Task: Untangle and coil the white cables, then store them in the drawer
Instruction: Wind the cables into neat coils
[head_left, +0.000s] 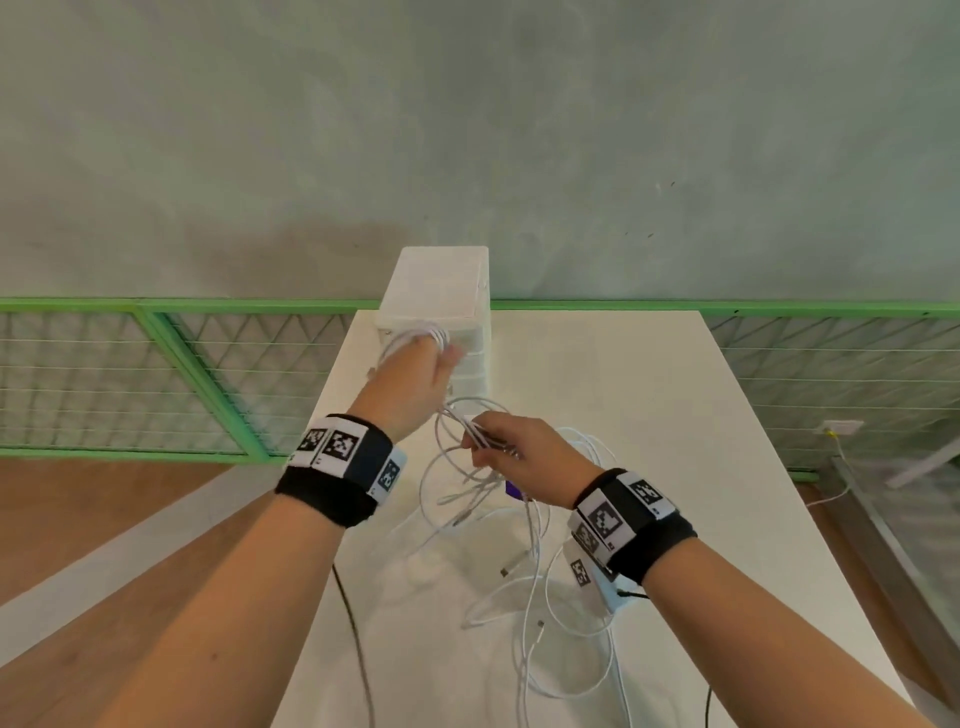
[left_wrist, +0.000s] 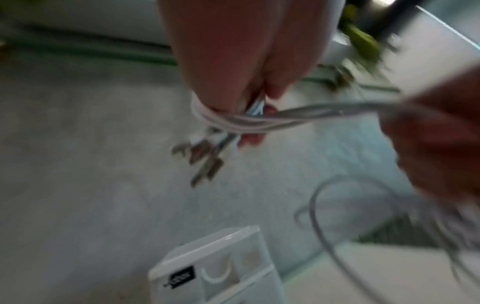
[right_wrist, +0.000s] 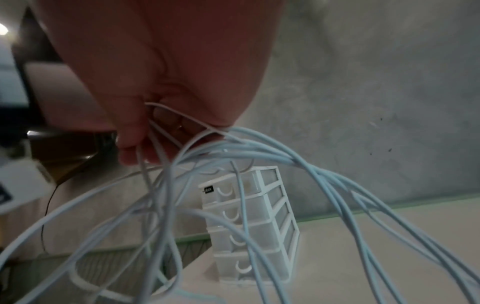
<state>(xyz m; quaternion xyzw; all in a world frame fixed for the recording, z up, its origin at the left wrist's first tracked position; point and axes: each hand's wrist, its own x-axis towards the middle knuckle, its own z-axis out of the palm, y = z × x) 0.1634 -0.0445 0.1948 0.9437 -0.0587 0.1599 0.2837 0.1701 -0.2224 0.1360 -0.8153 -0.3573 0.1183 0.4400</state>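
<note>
Several white cables (head_left: 524, 561) hang tangled from both hands down onto the white table (head_left: 701, 467). My left hand (head_left: 415, 374) is raised in front of the drawer unit (head_left: 441, 286) and grips a bundle of cable turns wrapped round its fingers (left_wrist: 228, 121), with several metal plugs (left_wrist: 205, 160) dangling below. My right hand (head_left: 514, 457) is lower and nearer, pinching a bunch of strands (right_wrist: 233, 148) that fan out downward. The white drawer unit (right_wrist: 249, 222) has several clear drawers, all closed.
A green-framed mesh railing (head_left: 156, 364) runs behind the table before a grey concrete wall. Wood floor lies at the left. A black cord (head_left: 358, 649) hangs by the table's left edge. A small purple object (head_left: 513, 489) shows under my right hand.
</note>
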